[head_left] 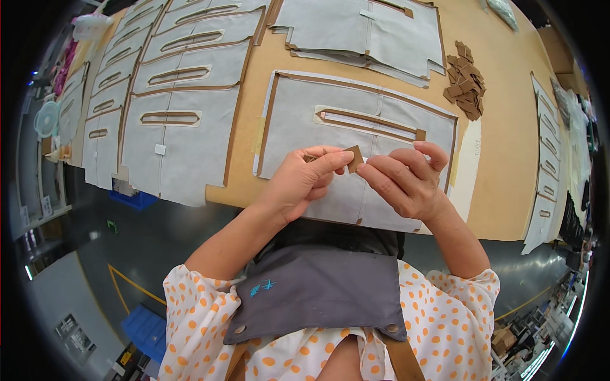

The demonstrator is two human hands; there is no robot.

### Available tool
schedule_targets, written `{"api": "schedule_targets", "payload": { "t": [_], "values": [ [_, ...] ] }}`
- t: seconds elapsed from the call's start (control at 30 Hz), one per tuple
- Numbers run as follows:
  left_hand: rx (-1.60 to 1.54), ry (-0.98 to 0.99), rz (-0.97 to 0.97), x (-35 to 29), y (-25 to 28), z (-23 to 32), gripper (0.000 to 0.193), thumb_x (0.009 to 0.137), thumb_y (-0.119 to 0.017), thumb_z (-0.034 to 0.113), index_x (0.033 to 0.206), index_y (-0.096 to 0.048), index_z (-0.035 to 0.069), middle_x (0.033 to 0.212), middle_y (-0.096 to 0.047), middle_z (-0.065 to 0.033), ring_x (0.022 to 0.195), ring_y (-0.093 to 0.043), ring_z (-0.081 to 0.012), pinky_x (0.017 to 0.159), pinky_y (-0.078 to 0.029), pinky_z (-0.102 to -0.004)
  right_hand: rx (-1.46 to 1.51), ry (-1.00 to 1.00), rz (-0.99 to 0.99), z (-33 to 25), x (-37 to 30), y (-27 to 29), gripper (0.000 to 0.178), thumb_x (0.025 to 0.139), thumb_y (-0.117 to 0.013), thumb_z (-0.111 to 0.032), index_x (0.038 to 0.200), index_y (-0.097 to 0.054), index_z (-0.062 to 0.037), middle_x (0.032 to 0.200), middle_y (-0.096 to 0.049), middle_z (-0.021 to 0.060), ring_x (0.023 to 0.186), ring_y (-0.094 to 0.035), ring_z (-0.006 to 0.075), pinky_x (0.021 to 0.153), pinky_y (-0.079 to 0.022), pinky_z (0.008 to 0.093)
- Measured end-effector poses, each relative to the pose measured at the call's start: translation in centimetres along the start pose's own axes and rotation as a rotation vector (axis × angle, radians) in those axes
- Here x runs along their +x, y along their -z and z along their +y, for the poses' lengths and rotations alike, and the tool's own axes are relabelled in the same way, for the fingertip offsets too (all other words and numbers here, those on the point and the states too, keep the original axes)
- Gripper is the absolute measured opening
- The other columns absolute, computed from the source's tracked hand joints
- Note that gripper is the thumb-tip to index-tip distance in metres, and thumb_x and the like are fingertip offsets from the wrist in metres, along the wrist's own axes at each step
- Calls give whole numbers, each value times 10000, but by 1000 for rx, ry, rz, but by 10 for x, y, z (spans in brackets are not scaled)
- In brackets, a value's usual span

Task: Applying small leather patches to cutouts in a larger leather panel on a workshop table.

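Note:
My left hand is closed on a small brown square patch, pinched between thumb and fingers. Another bit of brown material shows between its fingers nearer the knuckles. My right hand meets the same patch from the right, its thumb and fingertips closed at the lower corner. Below both hands lies a grey fabric panel with brown-trimmed edges. A long brown-framed slot runs across it, and one brown square sits at the slot's right end.
Overlapping rows of similar grey panels cover the table's left side. More panels lie stacked beyond the middle one. A heap of brown squares sits at the right on the tan tabletop. Another panel row lies along the far right.

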State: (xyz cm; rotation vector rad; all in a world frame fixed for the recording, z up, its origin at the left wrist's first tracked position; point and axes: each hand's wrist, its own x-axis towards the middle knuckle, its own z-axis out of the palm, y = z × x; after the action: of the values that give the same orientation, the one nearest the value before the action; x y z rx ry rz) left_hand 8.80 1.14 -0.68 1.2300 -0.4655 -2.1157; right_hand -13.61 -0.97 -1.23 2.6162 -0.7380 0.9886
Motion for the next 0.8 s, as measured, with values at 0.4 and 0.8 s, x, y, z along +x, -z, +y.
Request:
{"api": "schedule_targets", "payload": {
  "t": [0.4,0.8],
  "values": [
    [130,-113,153,6,21,12,174,890,-771,184,986,-709,53,815,-650,15,534,-350,7,454,-223,-192,126,-63,-19,2,1,-24,193,788,-748,-221,975,-708,-191,944,-644,-92,837,-566,110,1002,-353,381],
    [637,-322,330,26,55,54,162,885,-759,174,958,-742,31,819,-703,-17,740,-585,-49,660,-420,-203,230,-290,-356,-10,-10,-47,498,796,-767,-353,1235,-668,-140,1189,-599,-49,942,-518,169,900,-387,358]
  ]
}}
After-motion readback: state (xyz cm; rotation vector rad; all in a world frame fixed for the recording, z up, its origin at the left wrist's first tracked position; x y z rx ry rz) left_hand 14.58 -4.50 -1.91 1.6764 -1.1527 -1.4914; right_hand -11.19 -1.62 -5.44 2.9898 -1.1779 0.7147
